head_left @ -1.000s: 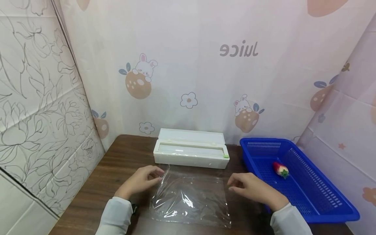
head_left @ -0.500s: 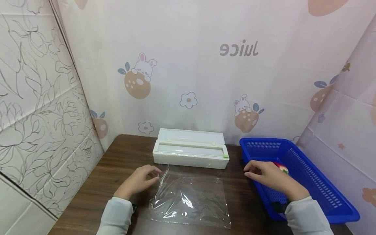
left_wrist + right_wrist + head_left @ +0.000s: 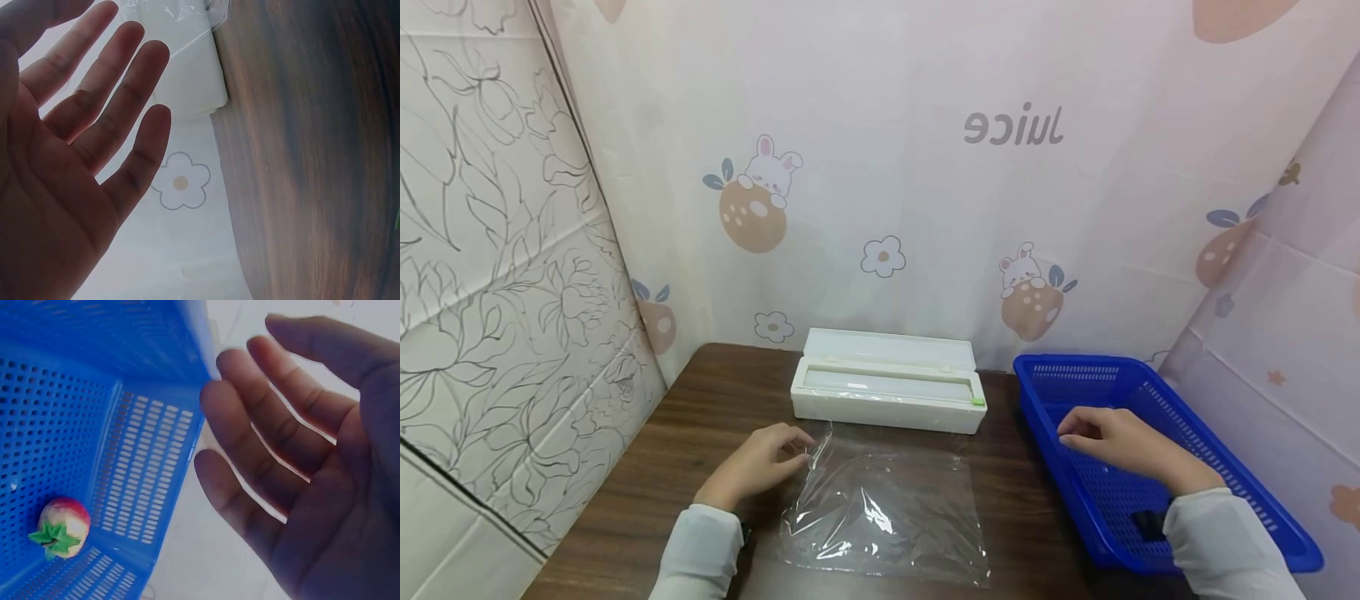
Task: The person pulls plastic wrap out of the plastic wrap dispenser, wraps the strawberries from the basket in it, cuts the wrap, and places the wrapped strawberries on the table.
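Observation:
A sheet of clear plastic film point(image 3: 917, 508) lies wrinkled in front of a white cling film dispenser point(image 3: 887, 413) with a raised lid. My left hand point(image 3: 758, 463) is beside the film's left edge, fingers loosely bent; whether the fingertips touch the film cannot be told. Palm and spread fingers show in the left wrist view, holding nothing. Over the blue basket point(image 3: 1060, 492) hovers my right hand point(image 3: 1131, 443), relaxed and without anything in it. A red and cream strawberry point(image 3: 67, 528) with green leaves lies inside the basket; in the head view my right hand hides it.
The dark wooden table point(image 3: 722, 392) bears everything. A patterned curtain point(image 3: 880, 167) stands close behind the dispenser, and another printed wall point(image 3: 512, 292) rises at the left. A small green slider point(image 3: 977, 401) sits at the dispenser's right end.
My right hand has moved rightward from beside the film to over the blue basket, covering the strawberry in the head view. My left hand and the film have stayed nearly still.

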`<state>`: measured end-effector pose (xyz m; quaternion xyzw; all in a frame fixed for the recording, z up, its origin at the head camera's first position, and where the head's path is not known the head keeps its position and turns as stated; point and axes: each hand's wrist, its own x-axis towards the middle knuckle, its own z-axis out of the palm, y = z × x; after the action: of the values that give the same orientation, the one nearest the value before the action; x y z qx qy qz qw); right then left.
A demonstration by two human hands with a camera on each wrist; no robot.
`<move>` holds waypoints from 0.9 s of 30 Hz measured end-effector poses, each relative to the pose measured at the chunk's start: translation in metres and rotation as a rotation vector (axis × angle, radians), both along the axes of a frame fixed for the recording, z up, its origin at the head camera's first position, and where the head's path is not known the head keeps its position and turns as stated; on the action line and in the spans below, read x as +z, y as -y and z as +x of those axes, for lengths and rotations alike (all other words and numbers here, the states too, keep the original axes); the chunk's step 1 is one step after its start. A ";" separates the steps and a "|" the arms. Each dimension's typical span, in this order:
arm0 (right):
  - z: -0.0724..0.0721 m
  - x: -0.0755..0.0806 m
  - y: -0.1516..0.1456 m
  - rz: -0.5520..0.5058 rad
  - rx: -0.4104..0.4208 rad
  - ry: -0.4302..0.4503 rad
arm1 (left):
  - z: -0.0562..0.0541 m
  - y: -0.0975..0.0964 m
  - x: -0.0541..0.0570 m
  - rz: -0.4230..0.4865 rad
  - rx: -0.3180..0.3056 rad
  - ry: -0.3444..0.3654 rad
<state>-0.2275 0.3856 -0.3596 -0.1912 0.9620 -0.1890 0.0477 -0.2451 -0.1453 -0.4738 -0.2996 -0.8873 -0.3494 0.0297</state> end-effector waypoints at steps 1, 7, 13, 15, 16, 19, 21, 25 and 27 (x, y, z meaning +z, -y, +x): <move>-0.001 0.000 -0.003 0.002 -0.009 0.002 | 0.000 -0.001 0.000 -0.001 -0.003 0.000; -0.009 -0.004 -0.018 0.015 -0.047 -0.004 | 0.002 -0.005 -0.001 0.003 -0.010 0.012; -0.017 -0.006 -0.030 0.026 -0.107 0.009 | 0.002 -0.007 -0.001 -0.008 -0.008 0.004; -0.020 -0.007 -0.035 0.035 -0.125 0.026 | 0.002 -0.008 -0.002 -0.013 -0.009 -0.001; -0.021 -0.007 -0.037 0.034 -0.128 0.037 | 0.003 -0.008 -0.002 -0.014 -0.011 0.000; -0.024 -0.009 -0.045 0.052 -0.140 0.069 | 0.004 -0.009 -0.003 -0.024 -0.016 0.008; -0.026 -0.010 -0.049 0.053 -0.145 0.087 | 0.004 -0.010 -0.003 -0.033 -0.023 0.013; -0.033 -0.013 -0.059 0.066 -0.169 0.084 | 0.003 -0.012 -0.003 -0.045 -0.029 0.016; -0.036 -0.015 -0.063 0.067 -0.174 0.086 | 0.003 -0.013 -0.003 -0.052 -0.026 0.020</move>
<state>-0.2636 0.4488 -0.3744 -0.0969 0.9778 -0.1683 0.0784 -0.2420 -0.1323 -0.4766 -0.3081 -0.8925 -0.3294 0.0083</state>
